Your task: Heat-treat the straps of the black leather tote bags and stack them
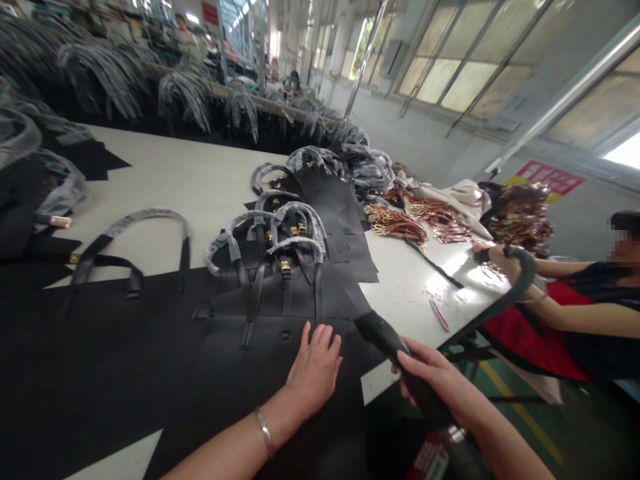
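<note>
My left hand [316, 363], with a silver bracelet at the wrist, lies flat with its fingers apart on a black bag panel [235, 373]. Wrapped round a black handheld tool [425, 393] with a flat, wide nozzle is my right hand [435, 367], just right of the panel. Above my left hand, black panels carry handles [300, 247] wrapped in clear plastic, with gold buckles. Another wrapped handle [150, 217] stands up farther left on black material.
Brown straps with gold hardware [397, 225] are heaped at the table's far right, near a pink cutter [440, 315]. At the right edge, a person's hands [503, 267] hold a black curved piece. Wrapped handles [185, 97] hang from a rack behind.
</note>
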{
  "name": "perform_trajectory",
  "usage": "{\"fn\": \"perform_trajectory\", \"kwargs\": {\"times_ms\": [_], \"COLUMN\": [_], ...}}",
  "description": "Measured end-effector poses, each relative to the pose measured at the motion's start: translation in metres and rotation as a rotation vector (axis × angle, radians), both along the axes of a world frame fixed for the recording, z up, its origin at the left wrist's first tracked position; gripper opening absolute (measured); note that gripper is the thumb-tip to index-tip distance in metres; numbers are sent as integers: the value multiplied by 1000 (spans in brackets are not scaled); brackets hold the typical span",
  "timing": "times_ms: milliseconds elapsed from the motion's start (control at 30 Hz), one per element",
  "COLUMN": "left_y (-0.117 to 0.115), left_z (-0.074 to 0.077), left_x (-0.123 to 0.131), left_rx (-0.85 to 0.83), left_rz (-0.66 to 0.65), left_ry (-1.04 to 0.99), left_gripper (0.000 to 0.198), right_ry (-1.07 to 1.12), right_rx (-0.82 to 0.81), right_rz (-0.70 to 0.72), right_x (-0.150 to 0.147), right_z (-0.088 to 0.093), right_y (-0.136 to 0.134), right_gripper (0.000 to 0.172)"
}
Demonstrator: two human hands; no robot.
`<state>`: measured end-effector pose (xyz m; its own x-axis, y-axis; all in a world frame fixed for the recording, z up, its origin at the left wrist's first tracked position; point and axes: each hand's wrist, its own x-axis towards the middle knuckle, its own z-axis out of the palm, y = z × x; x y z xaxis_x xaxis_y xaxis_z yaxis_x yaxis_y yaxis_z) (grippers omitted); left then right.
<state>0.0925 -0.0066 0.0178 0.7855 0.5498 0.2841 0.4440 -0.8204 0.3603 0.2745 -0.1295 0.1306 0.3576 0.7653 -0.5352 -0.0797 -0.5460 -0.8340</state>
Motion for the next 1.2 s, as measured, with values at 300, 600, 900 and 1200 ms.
{"fn": "perform_trajectory", "kwargs": {"times_ms": [300,600,900,1200], "left_y": [-3,-7,-4,-6], "left_z": [6,2,3,8], "left_x": [0,-3,-40,-78], "left_rx": [15,-10,-80,-29], "left_rz": [-14,-31,-58,-14], "left_ry": [19,38,-16,22], "left_gripper": [33,42,45,37], "right_ry": [108,49,-78,15], "right_rx": [-68,-92,64,-49], "right_rz": [88,100,99,255], "right_x": [-5,4,-24,-49], "right_z": [-18,-13,1,-15], "right_y": [40,33,36,48], "right_gripper": [32,36,49,44]}}
